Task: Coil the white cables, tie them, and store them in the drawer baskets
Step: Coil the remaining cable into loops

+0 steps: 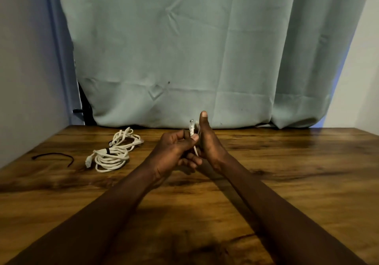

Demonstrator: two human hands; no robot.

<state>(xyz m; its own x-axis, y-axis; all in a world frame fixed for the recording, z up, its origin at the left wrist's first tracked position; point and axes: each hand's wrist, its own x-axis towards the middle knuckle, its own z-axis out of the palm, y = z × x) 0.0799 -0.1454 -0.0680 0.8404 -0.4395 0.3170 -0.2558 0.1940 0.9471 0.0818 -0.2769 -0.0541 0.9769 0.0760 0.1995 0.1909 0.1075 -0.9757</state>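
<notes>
Both hands meet above the middle of the wooden table (287, 162). My left hand (174, 152) pinches a white cable (192, 130) just below its clear plug, which points up. My right hand (209, 145) sits against the cable with its thumb raised; its fingers are hidden behind the hand and I cannot tell how they lie. Left of the hands lie two white cable coils: a near one (110, 159) bound with a black tie, and a looser one (127, 138) behind it. No drawer baskets are in view.
A loose black tie (55, 156) lies near the table's left edge. A pale green curtain (184, 49) hangs behind the table's far edge. A grey wall (24, 70) borders the left side.
</notes>
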